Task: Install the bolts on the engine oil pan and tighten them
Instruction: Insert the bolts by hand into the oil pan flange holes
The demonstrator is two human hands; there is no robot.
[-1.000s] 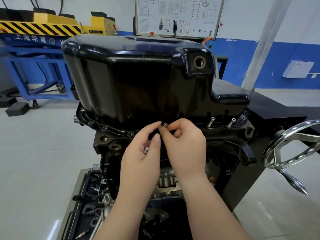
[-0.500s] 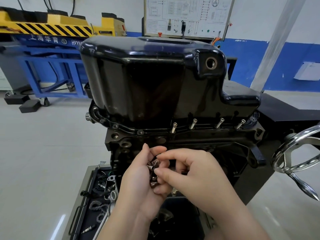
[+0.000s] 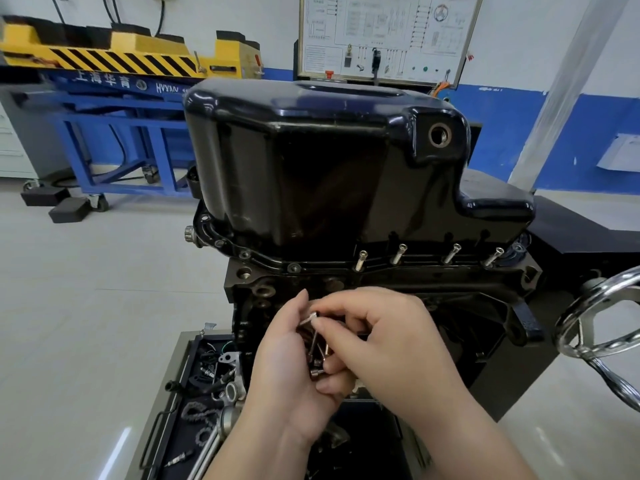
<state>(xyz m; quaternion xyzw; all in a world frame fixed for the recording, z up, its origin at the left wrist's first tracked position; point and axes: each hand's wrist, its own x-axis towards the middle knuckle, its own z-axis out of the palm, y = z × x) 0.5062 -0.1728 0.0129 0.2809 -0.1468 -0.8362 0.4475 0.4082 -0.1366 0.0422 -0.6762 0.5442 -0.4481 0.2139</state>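
A glossy black oil pan [image 3: 311, 161] sits upside-down on the engine block [image 3: 381, 282]. Several silver bolts [image 3: 398, 254] stand loosely in the flange [image 3: 263, 261] along its front right edge, heads raised. Below the flange, my left hand [image 3: 284, 368] is cupped around a bunch of spare bolts [image 3: 317, 355]. My right hand [image 3: 384, 341] pinches one silver bolt [image 3: 309, 318] at the top of that bunch with thumb and forefinger.
A chrome handwheel [image 3: 602, 323] of the engine stand sticks out at the right. A dark parts tray [image 3: 194, 393] with chains, gaskets and tools lies low on the left. A blue and yellow bench [image 3: 114, 98] and a wiring board [image 3: 384, 36] stand behind.
Both hands dropped from the pan flange, leaving a bolt standing there. My right hand now pulls a further bolt out of the bunch in my left palm.
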